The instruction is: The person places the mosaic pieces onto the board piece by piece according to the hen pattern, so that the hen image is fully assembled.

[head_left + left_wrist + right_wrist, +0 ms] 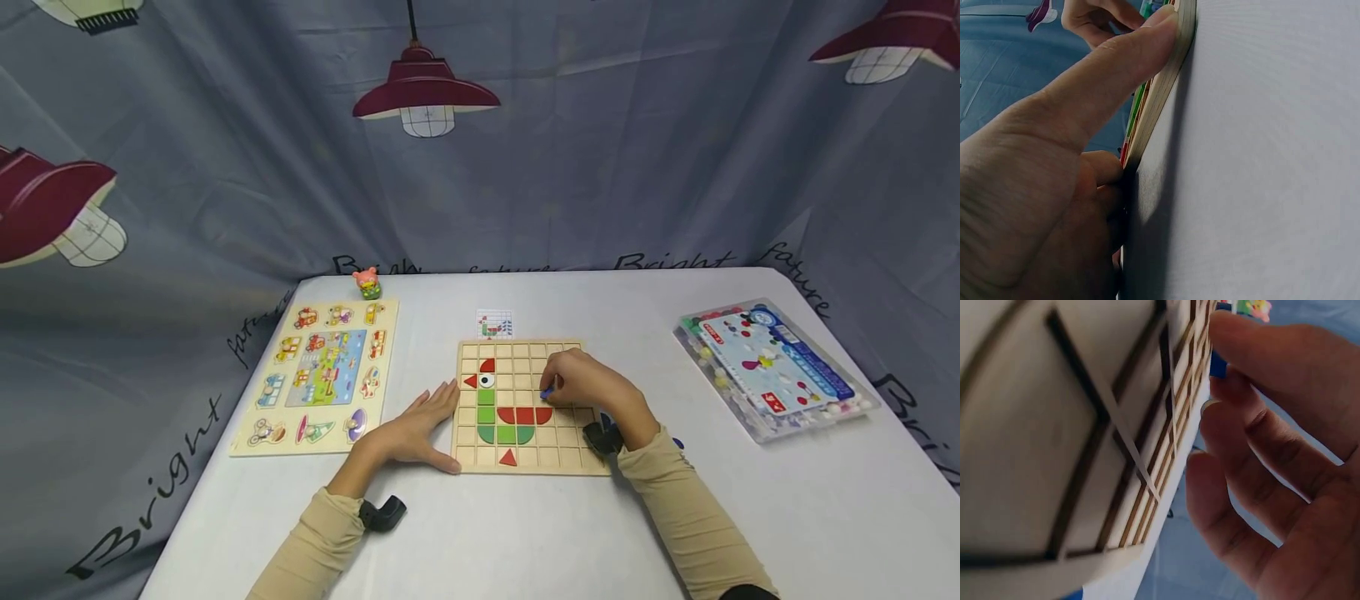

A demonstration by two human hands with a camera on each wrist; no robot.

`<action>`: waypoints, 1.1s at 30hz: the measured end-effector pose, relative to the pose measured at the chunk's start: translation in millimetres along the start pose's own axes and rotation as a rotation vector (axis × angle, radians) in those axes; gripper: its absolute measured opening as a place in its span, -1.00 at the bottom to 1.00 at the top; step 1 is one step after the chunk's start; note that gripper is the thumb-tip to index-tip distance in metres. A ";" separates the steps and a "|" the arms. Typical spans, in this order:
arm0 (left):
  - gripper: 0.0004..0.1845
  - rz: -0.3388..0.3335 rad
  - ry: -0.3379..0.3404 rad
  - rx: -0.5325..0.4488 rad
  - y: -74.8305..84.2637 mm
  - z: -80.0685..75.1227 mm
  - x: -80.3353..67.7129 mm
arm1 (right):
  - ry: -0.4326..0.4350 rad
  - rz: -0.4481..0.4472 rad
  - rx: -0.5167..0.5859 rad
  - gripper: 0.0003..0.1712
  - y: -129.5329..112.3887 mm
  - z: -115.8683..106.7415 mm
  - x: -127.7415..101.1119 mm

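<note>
A wooden grid board (558, 457) lies in the middle of the white table. On it, red, green and white pieces (504, 414) form a bird-like figure. My left hand (422, 427) lies flat beside the board's left edge, and its thumb (1116, 75) presses against the board's rim (1159, 100). My right hand (588, 385) hovers over the board's right half and pinches a small blue piece (547, 392) in its fingertips. In the right wrist view the blue piece (1217, 365) shows between the curled fingers (1272, 431), just above the grid cells (1085, 425).
A picture peg puzzle (318, 375) lies to the left, with a small pig toy (367, 283) behind it. A pattern card (495, 323) sits behind the board. A clear plastic box of beads (772, 367) stands at the right. A curtain hangs behind the table.
</note>
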State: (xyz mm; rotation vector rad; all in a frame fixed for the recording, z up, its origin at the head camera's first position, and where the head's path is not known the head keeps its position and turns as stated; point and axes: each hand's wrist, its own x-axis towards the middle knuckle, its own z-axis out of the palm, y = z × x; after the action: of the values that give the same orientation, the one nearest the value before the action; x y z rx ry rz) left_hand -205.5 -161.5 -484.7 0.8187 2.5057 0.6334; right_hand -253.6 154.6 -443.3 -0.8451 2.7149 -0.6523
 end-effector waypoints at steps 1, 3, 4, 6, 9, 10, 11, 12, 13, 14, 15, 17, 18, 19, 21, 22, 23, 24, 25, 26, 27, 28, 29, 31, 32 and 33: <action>0.31 0.001 0.001 0.002 -0.1 0.2 0.0 | -0.003 -0.005 -0.009 -0.90 -0.8 2.0 0.9; 0.31 0.004 0.001 0.002 0.1 0.3 0.2 | -0.012 -0.007 -0.032 -0.91 -2.7 4.6 2.1; 0.31 0.002 0.000 0.004 0.4 -0.1 0.0 | -0.017 -0.008 -0.041 -0.91 -3.6 5.5 2.7; 0.31 0.003 -0.001 0.002 1.3 -0.9 0.0 | -0.022 -0.005 -0.060 -0.92 -5.4 6.7 4.1; 0.30 0.008 0.000 -0.001 2.5 -2.2 0.3 | -0.032 0.013 -0.072 -0.92 -6.2 7.7 5.6; 0.30 0.008 0.000 -0.001 2.6 -2.5 0.4 | -0.032 0.015 -0.072 -0.91 -5.9 8.1 6.0; 0.30 0.008 0.002 -0.003 2.4 -2.6 0.4 | -0.032 0.016 -0.072 -0.91 -5.6 8.4 6.3; 0.30 0.006 0.001 -0.001 2.3 -2.4 0.3 | -0.034 0.015 -0.076 -0.90 -5.0 8.9 6.6; 0.30 0.003 0.001 0.000 1.9 -2.2 0.2 | -0.036 0.016 -0.075 -0.89 -4.6 9.3 6.9; 0.30 0.001 0.000 0.002 1.5 -1.9 0.1 | -0.038 0.015 -0.076 -0.88 -4.2 9.7 7.0; 0.30 0.000 0.000 0.003 1.0 -1.4 -0.1 | -0.040 0.017 -0.077 -0.87 -3.8 10.1 7.0; 0.31 0.000 0.000 0.001 0.3 -0.3 -0.4 | -0.047 0.020 -0.080 -0.85 -3.2 10.7 6.9; 0.31 0.001 0.000 0.003 0.0 0.3 -0.4 | -0.050 0.021 -0.081 -0.85 -2.9 11.0 6.8; 0.31 0.003 0.000 0.004 -0.2 0.5 0.0 | -0.049 0.023 -0.078 -0.85 -2.6 10.8 6.6; 0.31 0.004 0.002 0.006 -0.4 0.8 0.8 | -0.051 0.024 -0.075 -0.85 -1.9 10.5 6.1; 0.31 0.005 0.003 0.005 -0.4 0.8 1.2 | -0.049 0.023 -0.075 -0.86 -1.8 10.4 6.0; 0.31 0.004 0.003 0.007 -0.4 0.7 1.4 | -0.048 0.021 -0.077 -0.86 -1.7 10.3 5.9; 0.31 0.002 0.003 0.010 -0.4 0.7 1.6 | -0.046 0.020 -0.076 -0.87 -1.8 10.2 5.8; 0.32 0.001 0.003 0.012 -0.3 0.6 1.6 | -0.045 0.022 -0.078 -0.88 -1.9 10.1 5.6; 0.32 0.001 0.004 0.011 -0.1 0.7 1.6 | -0.047 0.023 -0.078 -0.88 -1.9 10.2 5.4; 0.31 0.001 0.005 0.013 0.1 0.8 1.5 | -0.047 0.021 -0.081 -0.89 -2.0 10.3 5.3; 0.31 0.002 0.005 0.011 0.3 0.9 1.3 | -0.048 0.022 -0.079 -0.89 -2.0 10.6 5.4; 0.31 0.001 0.005 0.010 0.5 1.0 1.1 | -0.050 0.021 -0.077 -0.89 -1.8 10.9 5.5; 0.31 0.001 0.006 0.007 0.7 1.2 0.6 | -0.053 0.019 -0.072 -0.89 -1.6 11.6 5.7; 0.31 0.001 0.005 0.005 0.7 1.4 0.4 | -0.053 0.016 -0.071 -0.89 -1.5 12.0 5.8; 0.31 0.001 0.006 0.002 0.7 1.4 0.3 | -0.053 0.014 -0.073 -0.89 -1.3 12.3 5.9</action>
State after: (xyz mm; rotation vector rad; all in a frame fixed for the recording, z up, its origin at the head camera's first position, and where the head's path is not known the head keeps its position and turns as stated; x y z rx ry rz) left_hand -204.6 -160.4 -485.6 0.8200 2.5119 0.6340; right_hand -253.5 146.0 -453.9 -0.8467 2.7085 -0.5236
